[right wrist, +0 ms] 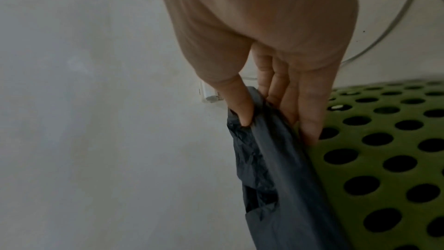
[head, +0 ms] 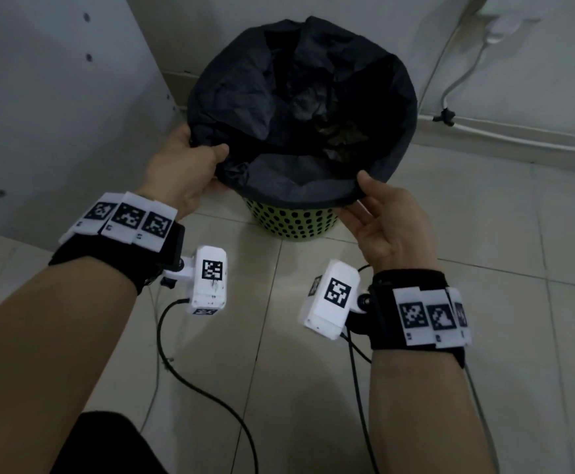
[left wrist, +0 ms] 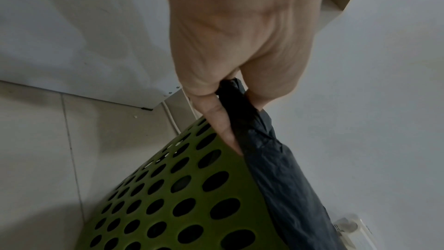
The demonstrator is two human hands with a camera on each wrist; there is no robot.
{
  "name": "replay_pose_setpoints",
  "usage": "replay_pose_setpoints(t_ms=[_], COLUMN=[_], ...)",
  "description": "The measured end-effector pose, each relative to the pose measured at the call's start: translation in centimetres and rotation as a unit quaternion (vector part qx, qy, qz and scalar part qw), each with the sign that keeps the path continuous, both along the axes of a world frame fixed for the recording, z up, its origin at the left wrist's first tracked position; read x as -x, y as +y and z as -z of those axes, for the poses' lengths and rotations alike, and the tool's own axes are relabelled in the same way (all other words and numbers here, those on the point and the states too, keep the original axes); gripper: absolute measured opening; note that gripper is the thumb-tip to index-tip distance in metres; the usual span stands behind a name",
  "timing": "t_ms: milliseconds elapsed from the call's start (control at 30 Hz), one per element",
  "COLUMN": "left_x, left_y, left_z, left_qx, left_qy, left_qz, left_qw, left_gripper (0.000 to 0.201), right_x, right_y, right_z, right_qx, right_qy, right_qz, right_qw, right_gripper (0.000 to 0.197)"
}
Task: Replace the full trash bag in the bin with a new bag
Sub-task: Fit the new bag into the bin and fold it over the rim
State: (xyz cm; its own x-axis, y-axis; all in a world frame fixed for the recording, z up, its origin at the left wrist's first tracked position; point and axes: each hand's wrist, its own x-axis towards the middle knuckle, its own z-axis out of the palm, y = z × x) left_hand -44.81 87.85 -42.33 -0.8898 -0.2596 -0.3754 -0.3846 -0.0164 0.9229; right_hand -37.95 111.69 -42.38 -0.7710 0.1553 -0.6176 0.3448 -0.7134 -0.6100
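A green perforated bin (head: 292,222) stands on the tiled floor, lined with a black trash bag (head: 299,107) whose edge is folded over the rim. Crumpled dark waste lies deep inside the bag. My left hand (head: 190,162) pinches the bag's edge at the near left of the rim, thumb on top; the left wrist view shows the black plastic (left wrist: 254,130) squeezed between thumb and fingers above the bin wall (left wrist: 182,197). At the near right of the rim my right hand (head: 378,213) pinches the bag's folded edge (right wrist: 271,140), thumb inside and fingers outside against the bin (right wrist: 374,159).
A white cabinet panel (head: 57,97) stands close on the left of the bin. White cables (head: 463,73) and a plug run along the back wall at right. Black sensor cables (head: 207,398) trail over the tiles near my forearms.
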Motion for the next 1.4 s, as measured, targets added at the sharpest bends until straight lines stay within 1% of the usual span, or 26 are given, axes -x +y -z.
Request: replay_pose_setpoints(t_ms=[67, 167, 233, 300, 400, 467, 533, 600, 633, 700, 733, 800, 867, 933, 967, 1067, 1133, 1200, 1300, 1367, 1400], left_x=[-0.1, -0.3, -0.4, -0.6, -1.0, -1.0, -0.7, -0.3, -0.1, 0.4, 0.6, 0.9, 0.6, 0.3, 0.2, 0.7, 1.0, 1.0, 1.0, 0.8, 0.7], left_y=[0.2, 0.6, 0.6, 0.7, 1.0, 1.1, 0.8, 0.0, -0.5, -1.1, -1.2, -1.1, -0.8, -0.8, -1.0, -1.5, -1.9, -2.2, -2.4, -2.2, -2.0], left_z=[0.0, 0.0, 0.1, 0.3, 0.4, 0.5, 0.7, 0.9, 0.9, 0.8, 0.7, 0.8, 0.9, 1.2, 1.5, 1.3, 1.0, 0.8, 0.7, 0.6, 0.6], left_qx=[-0.015, -0.058, -0.09, -0.13, -0.179, -0.211, -0.223, -0.209, -0.194, -0.17, -0.165, -0.154, -0.143, -0.126, -0.117, -0.1, -0.092, -0.087, -0.084, -0.09, -0.095], left_qy=[0.006, -0.004, -0.035, -0.061, -0.074, -0.066, -0.046, -0.031, -0.027, -0.02, -0.017, -0.014, -0.033, -0.05, -0.045, -0.014, -0.012, -0.015, -0.01, -0.003, -0.009], left_qz=[0.007, 0.021, 0.016, 0.001, -0.002, -0.004, -0.014, -0.03, -0.039, -0.04, -0.035, -0.021, 0.003, 0.019, 0.019, 0.006, 0.004, 0.011, 0.011, 0.003, 0.003], left_qw=[1.0, 0.998, 0.995, 0.99, 0.981, 0.975, 0.974, 0.977, 0.98, 0.984, 0.986, 0.988, 0.989, 0.991, 0.992, 0.995, 0.996, 0.996, 0.996, 0.996, 0.995], left_gripper=[0.038, 0.039, 0.041, 0.041, 0.03, 0.024, 0.024, 0.034, 0.039, 0.043, 0.041, 0.038, 0.039, 0.044, 0.044, 0.041, 0.041, 0.04, 0.038, 0.037, 0.039], right_x=[-0.1, -0.4, -0.7, -1.0, -0.9, -1.0, -1.3, -1.8, -1.8, -1.6, -1.4, -1.1, -0.9, -1.0, -1.2, -1.9, -1.9, -1.8, -1.6, -1.7, -1.8], right_y=[0.1, -0.4, -1.3, -2.2, -3.7, -4.6, -5.0, -4.5, -3.9, -2.5, -2.0, -1.9, -2.3, -2.8, -3.0, -3.2, -2.7, -2.1, -2.1, -2.7, -3.1], right_z=[0.2, 0.2, 0.1, -0.2, -0.4, -0.1, 0.2, 0.4, 0.5, 0.8, 0.9, 0.8, 0.7, 0.4, 0.4, 0.5, 0.7, 0.6, 0.3, 0.3, 0.4], right_qx=[0.012, 0.04, 0.044, 0.066, 0.088, 0.076, 0.088, 0.085, 0.061, 0.005, -0.004, 0.028, 0.075, 0.105, 0.116, 0.091, 0.073, 0.099, 0.141, 0.143, 0.14], right_qy=[-0.008, 0.005, 0.012, 0.014, 0.019, 0.03, 0.046, 0.032, 0.012, -0.003, 0.006, 0.024, 0.026, 0.03, 0.034, 0.022, 0.028, 0.035, 0.042, 0.044, 0.049], right_qz=[0.0, 0.029, 0.047, 0.044, 0.033, 0.034, 0.003, -0.06, -0.074, -0.046, -0.03, -0.005, 0.01, 0.011, 0.003, -0.02, 0.009, 0.028, 0.033, 0.035, 0.032], right_qw=[1.0, 0.999, 0.998, 0.997, 0.995, 0.996, 0.995, 0.994, 0.995, 0.999, 1.0, 0.999, 0.997, 0.994, 0.993, 0.995, 0.997, 0.994, 0.989, 0.988, 0.988], right_gripper=[0.014, 0.021, 0.017, 0.014, 0.032, 0.038, 0.04, 0.038, 0.035, 0.03, 0.028, 0.026, 0.023, 0.022, 0.024, 0.029, 0.034, 0.027, 0.015, 0.017, 0.023])
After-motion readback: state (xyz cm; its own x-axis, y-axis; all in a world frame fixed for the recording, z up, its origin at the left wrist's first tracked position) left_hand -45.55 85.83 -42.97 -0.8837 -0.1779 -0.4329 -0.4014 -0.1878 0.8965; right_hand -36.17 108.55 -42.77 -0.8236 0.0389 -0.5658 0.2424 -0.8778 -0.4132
